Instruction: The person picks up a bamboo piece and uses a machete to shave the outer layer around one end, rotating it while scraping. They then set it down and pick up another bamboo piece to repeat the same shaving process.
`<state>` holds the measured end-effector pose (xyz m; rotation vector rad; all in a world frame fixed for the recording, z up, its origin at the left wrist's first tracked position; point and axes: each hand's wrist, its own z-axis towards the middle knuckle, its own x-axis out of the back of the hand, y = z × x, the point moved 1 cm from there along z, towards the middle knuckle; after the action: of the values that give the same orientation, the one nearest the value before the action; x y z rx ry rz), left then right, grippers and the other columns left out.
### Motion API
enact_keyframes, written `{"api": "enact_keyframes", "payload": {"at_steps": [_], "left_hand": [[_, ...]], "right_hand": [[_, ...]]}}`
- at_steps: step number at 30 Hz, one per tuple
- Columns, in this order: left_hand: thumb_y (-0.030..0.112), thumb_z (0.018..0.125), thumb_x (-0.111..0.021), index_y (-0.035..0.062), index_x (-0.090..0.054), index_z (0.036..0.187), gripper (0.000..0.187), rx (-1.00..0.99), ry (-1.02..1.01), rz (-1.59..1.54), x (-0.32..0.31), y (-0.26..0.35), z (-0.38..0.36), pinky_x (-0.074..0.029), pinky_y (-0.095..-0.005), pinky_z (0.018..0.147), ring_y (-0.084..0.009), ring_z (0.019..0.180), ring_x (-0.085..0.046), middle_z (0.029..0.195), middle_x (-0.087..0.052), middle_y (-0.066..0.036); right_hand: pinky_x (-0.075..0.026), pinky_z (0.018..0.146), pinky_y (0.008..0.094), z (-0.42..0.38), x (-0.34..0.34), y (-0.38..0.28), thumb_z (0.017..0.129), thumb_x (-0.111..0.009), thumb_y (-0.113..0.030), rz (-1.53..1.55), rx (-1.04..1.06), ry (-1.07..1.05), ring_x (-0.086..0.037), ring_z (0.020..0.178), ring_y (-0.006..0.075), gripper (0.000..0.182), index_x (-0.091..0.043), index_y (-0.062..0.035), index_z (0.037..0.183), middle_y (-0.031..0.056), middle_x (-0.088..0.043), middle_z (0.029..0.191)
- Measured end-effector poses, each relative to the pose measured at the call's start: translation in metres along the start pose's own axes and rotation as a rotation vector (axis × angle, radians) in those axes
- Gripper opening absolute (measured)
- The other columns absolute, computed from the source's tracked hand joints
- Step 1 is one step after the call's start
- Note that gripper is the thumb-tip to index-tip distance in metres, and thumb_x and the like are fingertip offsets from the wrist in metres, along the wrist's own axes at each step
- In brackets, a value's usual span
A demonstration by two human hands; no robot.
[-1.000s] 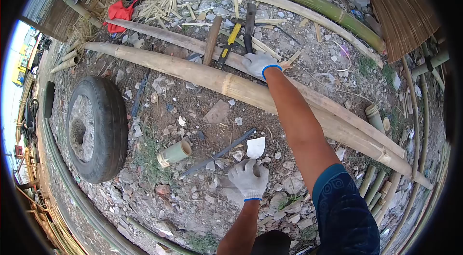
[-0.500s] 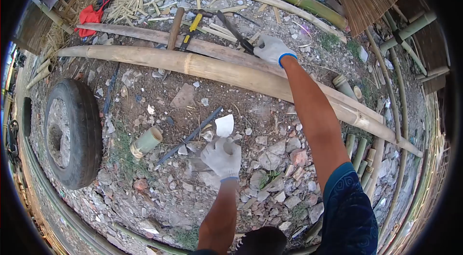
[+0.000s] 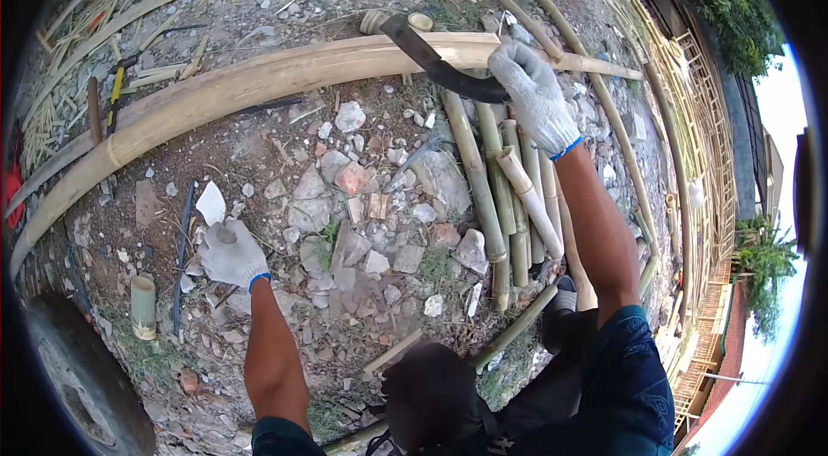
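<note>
In the upper right of the head view, my right hand (image 3: 533, 94), in a white knit glove with a blue cuff, is closed around the end of a curved black handle. It belongs to a machete (image 3: 410, 44), whose broad blade points up and left over the bamboo pole. My left hand (image 3: 233, 254), gloved alike, is low over the rubble with its fingers curled; what they hold, if anything, is hard to make out. Just above those fingers is a white shard (image 3: 210, 203). A long split bamboo pole (image 3: 250, 94) spans the ground beyond both hands.
Several short bamboo pieces (image 3: 473, 171) lie below my right hand. A tire (image 3: 82, 370) is at lower left, near a cut bamboo piece (image 3: 143, 309). A hammer (image 3: 94, 106) and a yellow-handled tool (image 3: 116, 94) lean at the pole. Broken stones (image 3: 349, 177) cover the ground.
The view has swung to the right. My right hand has carried the machete from beside the hammer toward the pole's right end. My left hand stays near the white shard.
</note>
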<state>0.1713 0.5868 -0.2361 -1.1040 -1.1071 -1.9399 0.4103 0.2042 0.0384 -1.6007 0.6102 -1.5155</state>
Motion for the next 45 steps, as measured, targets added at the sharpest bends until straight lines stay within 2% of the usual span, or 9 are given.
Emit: {"api": "enact_keyframes", "payload": {"at_steps": [3, 9, 11, 17, 21, 26, 30, 36, 45], "left_hand": [[0.046, 0.089, -0.070, 0.0165, -0.077, 0.111, 0.038, -0.009, -0.014, 0.037, -0.001, -0.002, 0.001, -0.051, -0.0524, 0.089, -0.0366, 0.100, -0.067, 0.110, -0.071, -0.012], [0.051, 0.092, -0.062, 0.0159, -0.076, 0.118, 0.046, 0.005, -0.130, 0.047, 0.012, 0.006, 0.002, -0.051, -0.0539, 0.092, -0.0376, 0.106, -0.068, 0.116, -0.071, -0.014], [0.055, 0.093, -0.060, 0.0161, -0.075, 0.121, 0.050, -0.028, -0.130, 0.072, 0.004, 0.002, 0.005, -0.051, -0.0541, 0.094, -0.0373, 0.109, -0.068, 0.117, -0.071, -0.014], [0.065, 0.097, -0.056, 0.0162, -0.070, 0.131, 0.062, -0.076, -0.266, 0.128, 0.003, -0.004, 0.010, -0.050, -0.0559, 0.099, -0.0386, 0.117, -0.066, 0.126, -0.067, -0.017], [0.061, 0.097, -0.061, 0.0103, -0.069, 0.130, 0.062, -0.205, -0.086, 0.218, -0.001, -0.007, -0.010, -0.050, -0.0568, 0.098, -0.0413, 0.116, -0.065, 0.132, -0.064, -0.022], [0.038, 0.097, -0.070, 0.0012, -0.067, 0.125, 0.046, -0.635, -0.106, -0.098, 0.044, 0.031, -0.102, -0.047, -0.0553, 0.102, -0.0442, 0.119, -0.060, 0.130, -0.063, -0.025], [0.032, 0.099, -0.068, 0.0019, -0.067, 0.126, 0.040, -0.732, -0.629, -0.380, 0.066, 0.078, -0.164, -0.046, -0.0536, 0.105, -0.0439, 0.121, -0.058, 0.127, -0.064, -0.025], [0.030, 0.098, -0.067, 0.0038, -0.069, 0.128, 0.040, -1.076, -1.025, -0.345, 0.114, 0.137, -0.203, -0.047, -0.0493, 0.108, -0.0418, 0.124, -0.061, 0.129, -0.068, -0.022], [0.029, 0.095, -0.072, 0.0039, -0.061, 0.139, 0.052, -0.820, -1.232, -0.352, 0.216, 0.130, -0.220, -0.047, -0.0468, 0.109, -0.0398, 0.129, -0.060, 0.135, -0.065, -0.022]], "right_hand": [[-0.049, 0.056, 0.0249, -0.066, 0.094, 0.006, 0.105, -0.069, -0.028, 0.177, -0.139, 0.099, -0.062, 0.075, 0.0058, 0.021, -0.065, -0.0081, 0.105, -0.0028, -0.064, 0.085], [-0.065, 0.073, 0.0276, -0.181, 0.194, 0.045, 0.103, -0.073, -0.023, 0.369, -0.380, 0.111, -0.068, 0.097, 0.0102, 0.023, -0.056, -0.0103, 0.097, 0.0081, -0.066, 0.114], [-0.057, 0.075, 0.0254, -0.215, 0.192, 0.065, 0.101, -0.075, -0.020, 0.430, -0.454, 0.108, -0.065, 0.086, 0.0109, 0.029, -0.050, -0.0119, 0.090, 0.0045, -0.066, 0.105], [-0.056, 0.074, 0.0412, -0.325, 0.154, 0.152, 0.087, -0.072, -0.006, -0.432, -0.263, -0.307, -0.069, 0.084, 0.0285, 0.018, -0.054, -0.0056, 0.093, 0.0111, -0.065, 0.086], [-0.056, 0.074, 0.0486, -0.371, 0.127, 0.199, 0.086, -0.072, -0.009, -0.429, -0.235, -0.053, -0.069, 0.085, 0.0392, 0.019, -0.058, -0.0072, 0.098, 0.0154, -0.065, 0.095], [-0.056, 0.075, 0.0512, -0.376, 0.087, 0.187, 0.089, -0.074, -0.024, -0.657, -0.400, 0.114, -0.070, 0.088, 0.0401, 0.023, -0.062, -0.0089, 0.101, 0.0148, -0.068, 0.096], [-0.055, 0.081, 0.0544, -0.349, 0.063, 0.180, 0.091, -0.073, -0.028, -0.707, -0.160, 0.264, -0.070, 0.091, 0.0406, 0.026, -0.065, -0.0078, 0.105, 0.0164, -0.070, 0.093], [-0.059, 0.090, 0.0498, -0.315, 0.002, 0.210, 0.091, -0.076, -0.045, -0.528, -0.504, -0.061, -0.072, 0.102, 0.0426, 0.055, -0.058, -0.0044, 0.124, 0.0245, -0.067, 0.110], [-0.057, 0.089, 0.0442, -0.280, 0.016, 0.203, 0.090, -0.074, -0.061, -0.121, -0.494, -0.415, -0.071, 0.100, 0.0351, 0.070, -0.062, 0.0018, 0.118, 0.0213, -0.069, 0.117]]}}
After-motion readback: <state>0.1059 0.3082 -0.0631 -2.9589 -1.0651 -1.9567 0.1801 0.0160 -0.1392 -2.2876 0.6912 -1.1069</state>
